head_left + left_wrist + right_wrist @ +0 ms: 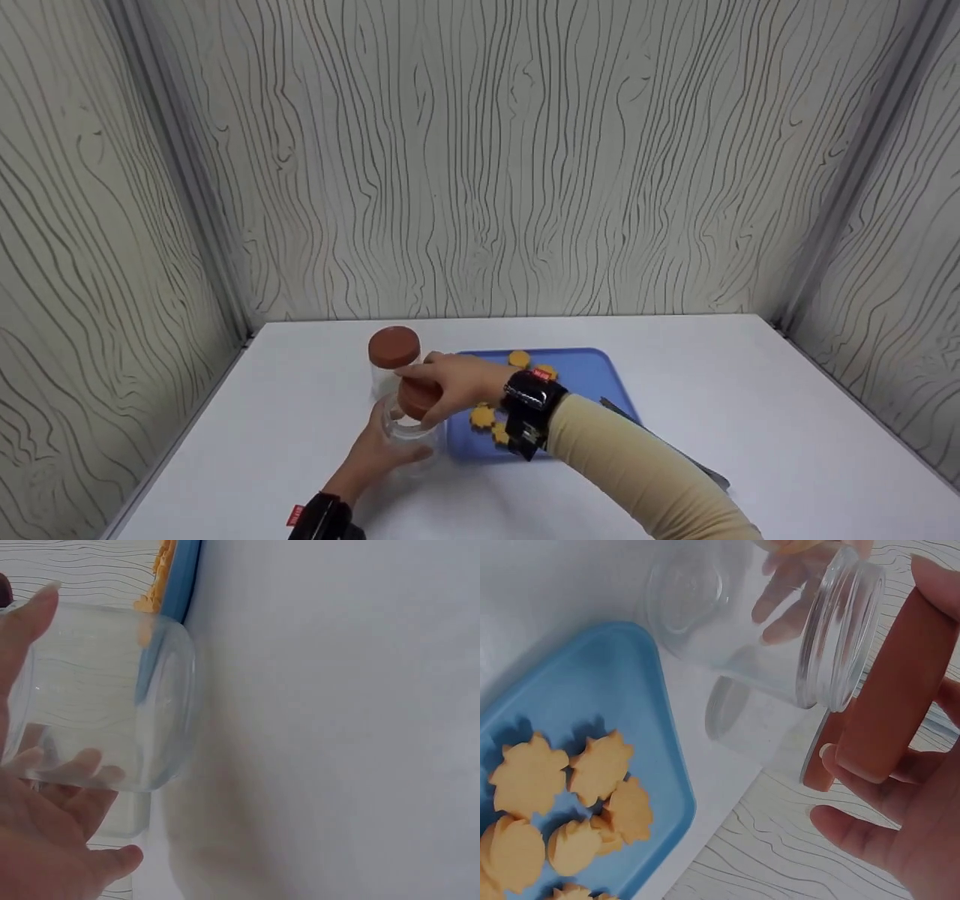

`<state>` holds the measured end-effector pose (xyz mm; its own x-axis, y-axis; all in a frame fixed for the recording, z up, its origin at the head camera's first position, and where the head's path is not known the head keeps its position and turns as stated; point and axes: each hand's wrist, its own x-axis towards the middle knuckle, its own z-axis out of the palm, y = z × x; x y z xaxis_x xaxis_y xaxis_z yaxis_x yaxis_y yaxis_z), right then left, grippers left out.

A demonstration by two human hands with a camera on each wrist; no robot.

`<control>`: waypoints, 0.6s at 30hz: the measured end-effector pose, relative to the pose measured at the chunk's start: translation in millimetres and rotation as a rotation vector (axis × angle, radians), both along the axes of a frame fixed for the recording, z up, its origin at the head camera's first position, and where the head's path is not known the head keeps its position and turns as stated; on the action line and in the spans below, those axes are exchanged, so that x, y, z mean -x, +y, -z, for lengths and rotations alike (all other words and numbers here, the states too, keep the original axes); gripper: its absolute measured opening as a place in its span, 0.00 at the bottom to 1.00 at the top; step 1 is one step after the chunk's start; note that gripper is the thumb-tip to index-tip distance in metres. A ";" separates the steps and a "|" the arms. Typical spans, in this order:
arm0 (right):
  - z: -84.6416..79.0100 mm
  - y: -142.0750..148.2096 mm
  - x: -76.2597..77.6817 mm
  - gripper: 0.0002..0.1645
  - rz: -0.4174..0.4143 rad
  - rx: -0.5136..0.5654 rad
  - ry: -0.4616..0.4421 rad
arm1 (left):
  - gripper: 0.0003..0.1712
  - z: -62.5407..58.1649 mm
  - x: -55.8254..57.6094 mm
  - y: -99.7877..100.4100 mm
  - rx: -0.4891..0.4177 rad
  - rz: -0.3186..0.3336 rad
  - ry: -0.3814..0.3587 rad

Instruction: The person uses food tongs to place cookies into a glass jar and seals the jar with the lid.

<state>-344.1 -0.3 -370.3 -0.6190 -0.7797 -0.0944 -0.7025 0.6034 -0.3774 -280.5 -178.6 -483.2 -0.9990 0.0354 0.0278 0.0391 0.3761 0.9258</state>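
Observation:
My left hand (377, 448) grips a clear jar (727, 622) around its side, thumb and fingers on opposite sides of the wall. The jar looks empty and its mouth is uncovered. Just over that mouth, my right hand (463, 381) holds a reddish-brown lid (900, 682) by its edge, tilted and a little apart from the rim in the right wrist view. Behind stands a second clear jar (381, 381) with a matching brown lid (394, 347) on top. In the left wrist view the held jar's base (176, 705) is close to the white table.
Right of the jars lies a blue tray (589, 375) with several yellow-orange biscuits (529, 776), some scalloped. A thin dark utensil (709, 474) leans past the tray's right side, partly hidden by the right sleeve. Wood-patterned panels (480, 165) enclose the white table (255, 435).

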 end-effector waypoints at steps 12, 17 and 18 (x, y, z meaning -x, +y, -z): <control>-2.2 35.0 4.1 0.51 0.085 -0.024 0.028 | 0.60 -0.4 -2.1 0.6 0.059 -0.050 -0.020; -2.4 45.5 5.7 0.50 0.117 -0.042 0.077 | 0.62 -3.7 -1.5 0.9 0.080 -0.071 -0.036; -2.8 47.6 5.6 0.50 0.126 -0.042 0.079 | 0.62 -4.1 -0.9 1.1 0.088 -0.074 -0.044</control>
<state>-349.7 47.3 -367.4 -0.7187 -0.6915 -0.0726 -0.6464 0.7030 -0.2966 -279.5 -177.5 -479.0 -0.9992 -0.0379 -0.0161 -0.0317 0.4564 0.8892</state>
